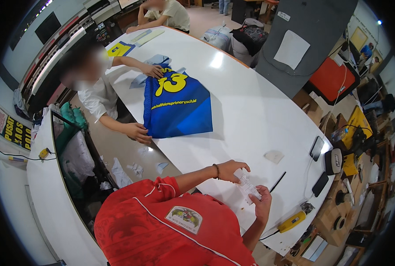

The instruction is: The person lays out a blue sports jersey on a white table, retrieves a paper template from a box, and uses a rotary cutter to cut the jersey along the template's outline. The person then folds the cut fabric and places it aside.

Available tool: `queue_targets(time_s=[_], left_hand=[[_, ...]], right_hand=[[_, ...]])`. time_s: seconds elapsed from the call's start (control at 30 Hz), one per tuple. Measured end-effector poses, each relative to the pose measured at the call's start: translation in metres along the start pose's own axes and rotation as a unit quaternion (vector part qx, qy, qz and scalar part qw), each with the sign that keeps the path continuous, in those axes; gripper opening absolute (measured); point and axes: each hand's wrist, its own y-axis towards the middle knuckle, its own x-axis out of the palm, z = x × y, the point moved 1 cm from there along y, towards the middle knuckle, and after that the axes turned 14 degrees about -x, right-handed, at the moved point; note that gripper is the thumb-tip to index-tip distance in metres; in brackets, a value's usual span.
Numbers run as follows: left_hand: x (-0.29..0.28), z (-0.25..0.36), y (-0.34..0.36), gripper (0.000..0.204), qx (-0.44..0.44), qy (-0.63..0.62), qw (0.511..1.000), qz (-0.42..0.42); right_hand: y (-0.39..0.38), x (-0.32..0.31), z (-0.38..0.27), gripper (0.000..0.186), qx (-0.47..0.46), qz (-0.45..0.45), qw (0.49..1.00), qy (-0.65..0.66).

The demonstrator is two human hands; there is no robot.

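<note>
Over the near part of the white table, a white strip with printed markings (247, 186) is held between my two hands; I cannot tell whether it is paper or cloth. My left hand (233, 170), with a dark bracelet at the wrist, grips its upper end. At its lower end my right hand (262, 202) has thumb and fingers closed on it. A thin black pen-like stick (278, 181) lies on the table just right of my right hand. A small pale scrap (274, 156) rests a little farther off.
Across the table (246, 111), a co-worker in white spreads a blue jersey piece with yellow print (179, 106). Another person sits at the far end. Toward the right edge lie a phone (316, 148), a dark case (333, 161), another black device (320, 184) and a yellow corded tool (291, 221).
</note>
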Motion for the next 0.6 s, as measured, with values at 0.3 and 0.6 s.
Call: queue_targets(time_s=[0.3,0.6], left_hand=[[0.013,-0.024,0.003,0.032,-0.116,-0.064,0.99,-0.043],[0.024,-0.022,0.004,0.024,-0.07,-0.017,0.994,-0.081]], right_hand=[[-0.006,-0.001,0.002,0.037,0.025,-0.031,0.998,-0.044],[-0.003,-0.005,0.024,0.028,0.091,-0.233,0.964,-0.089]])
